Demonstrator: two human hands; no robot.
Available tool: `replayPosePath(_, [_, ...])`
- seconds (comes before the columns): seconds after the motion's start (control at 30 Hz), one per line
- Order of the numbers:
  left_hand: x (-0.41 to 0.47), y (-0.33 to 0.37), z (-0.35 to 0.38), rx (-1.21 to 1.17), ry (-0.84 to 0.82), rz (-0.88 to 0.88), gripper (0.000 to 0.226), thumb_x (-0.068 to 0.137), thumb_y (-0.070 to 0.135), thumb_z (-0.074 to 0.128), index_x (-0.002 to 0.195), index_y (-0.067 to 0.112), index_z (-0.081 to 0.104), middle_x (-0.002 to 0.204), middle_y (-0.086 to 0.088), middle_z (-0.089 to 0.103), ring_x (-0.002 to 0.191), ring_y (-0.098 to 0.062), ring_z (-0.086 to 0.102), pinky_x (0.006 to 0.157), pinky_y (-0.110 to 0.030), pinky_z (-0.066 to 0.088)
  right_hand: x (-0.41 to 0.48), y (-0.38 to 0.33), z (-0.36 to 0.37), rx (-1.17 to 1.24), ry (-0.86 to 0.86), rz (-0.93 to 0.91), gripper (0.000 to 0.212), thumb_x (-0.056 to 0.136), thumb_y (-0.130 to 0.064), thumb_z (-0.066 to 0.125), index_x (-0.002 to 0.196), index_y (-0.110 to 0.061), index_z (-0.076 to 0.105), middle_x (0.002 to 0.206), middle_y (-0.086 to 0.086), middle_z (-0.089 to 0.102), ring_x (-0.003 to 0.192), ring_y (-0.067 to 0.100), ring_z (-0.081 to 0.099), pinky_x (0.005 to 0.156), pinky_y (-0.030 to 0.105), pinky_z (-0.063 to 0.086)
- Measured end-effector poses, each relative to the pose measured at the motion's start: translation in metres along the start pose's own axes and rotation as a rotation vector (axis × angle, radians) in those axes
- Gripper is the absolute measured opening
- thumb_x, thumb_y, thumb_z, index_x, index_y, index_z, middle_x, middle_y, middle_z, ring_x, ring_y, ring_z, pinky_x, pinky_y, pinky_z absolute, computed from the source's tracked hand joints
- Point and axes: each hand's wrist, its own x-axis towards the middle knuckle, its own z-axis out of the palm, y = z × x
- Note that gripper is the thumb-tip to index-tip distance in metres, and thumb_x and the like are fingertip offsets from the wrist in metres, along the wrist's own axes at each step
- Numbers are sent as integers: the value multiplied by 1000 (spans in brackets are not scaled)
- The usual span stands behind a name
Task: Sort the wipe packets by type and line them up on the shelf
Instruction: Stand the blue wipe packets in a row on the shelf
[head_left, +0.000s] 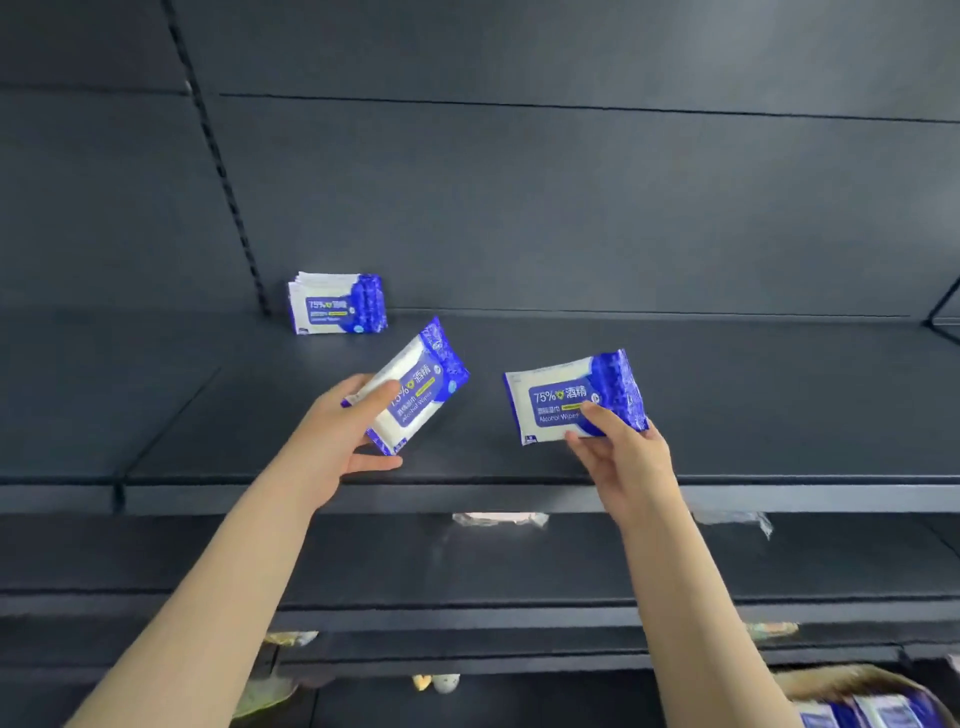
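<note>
My left hand (347, 426) grips a blue-and-white alcohol wipe packet (423, 379), tilted, above the front of the dark shelf (727, 395). My right hand (621, 447) pinches a second packet of the same kind (561, 397) by its lower right corner, held nearly level over the shelf. At the back left of the shelf a row of several matching packets (337, 302) stands upright against the rear panel.
A lower shelf (519, 566) holds a pale packet (500, 518) and another packet (732, 519) just under the upper shelf's edge. Further packets (862, 709) lie in a container at the bottom right. A slotted upright (228, 187) runs up the rear wall.
</note>
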Motion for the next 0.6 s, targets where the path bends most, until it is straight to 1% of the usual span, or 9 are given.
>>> replayPosePath(0.07, [19, 2, -21, 33, 60, 2, 28, 91, 34, 67, 116, 21, 62, 110, -7, 69, 100, -25, 69, 75, -46, 61, 15, 8, 22, -30, -37, 10, 24, 87, -5, 72, 108, -3, 61, 103, 13, 74, 89, 30, 72, 87, 38, 58])
replayPosePath(0.17, [52, 4, -43, 71, 153, 19, 24, 91, 29, 69, 113, 22, 62, 106, -2, 69, 96, -19, 67, 76, -44, 60, 45, 19, 52, -49, -80, 9, 24, 86, -5, 73, 106, -2, 60, 103, 13, 73, 95, 32, 73, 86, 41, 59])
replayPosePath(0.2, [63, 3, -49, 93, 176, 36, 22, 90, 27, 70, 111, 23, 64, 104, -2, 70, 92, -16, 68, 74, -40, 60, 56, 23, 61, -63, -103, 7, 24, 87, -5, 72, 107, -2, 60, 103, 13, 72, 95, 31, 73, 86, 42, 59])
replayPosePath(0.27, [84, 2, -59, 164, 223, 80, 17, 89, 23, 71, 106, 23, 68, 99, 0, 73, 81, -8, 69, 67, -27, 56, 81, 29, 76, -140, -148, 12, 22, 88, -4, 71, 106, -2, 59, 103, 12, 72, 93, 30, 74, 84, 42, 60])
replayPosePath(0.33, [105, 3, -67, 195, 252, 119, 17, 87, 20, 73, 104, 20, 70, 95, 2, 75, 74, -4, 70, 61, -19, 50, 105, 31, 89, -280, -171, -32, 18, 89, -6, 71, 101, -5, 58, 102, 10, 73, 93, 27, 74, 79, 39, 61])
replayPosePath(0.4, [126, 5, -76, 203, 263, 135, 19, 86, 16, 73, 104, 19, 71, 97, 3, 75, 79, -5, 72, 61, -15, 50, 128, 33, 98, -469, -187, -123, 15, 89, -6, 71, 99, -8, 60, 103, 7, 72, 93, 23, 73, 72, 33, 60])
replayPosePath(0.47, [145, 9, -85, 256, 268, 171, 20, 86, 16, 74, 106, 20, 71, 100, 3, 74, 86, -9, 72, 68, -19, 54, 149, 36, 104, -554, -241, -185, 20, 89, -2, 70, 105, -11, 63, 103, 5, 73, 92, 20, 73, 67, 29, 60])
replayPosePath(0.53, [164, 13, -95, 378, 283, 207, 22, 86, 19, 74, 108, 18, 71, 103, 4, 72, 91, -10, 70, 72, -23, 53, 165, 40, 110, -622, -277, -215, 20, 88, -1, 70, 102, -15, 65, 101, 4, 74, 94, 22, 72, 73, 34, 60])
replayPosePath(0.6, [179, 19, -103, 502, 288, 240, 19, 87, 20, 72, 106, 19, 70, 103, 6, 70, 92, -8, 67, 70, -21, 50, 176, 44, 115, -667, -276, -242, 20, 86, -1, 71, 96, -18, 66, 98, 2, 74, 94, 22, 72, 82, 40, 59])
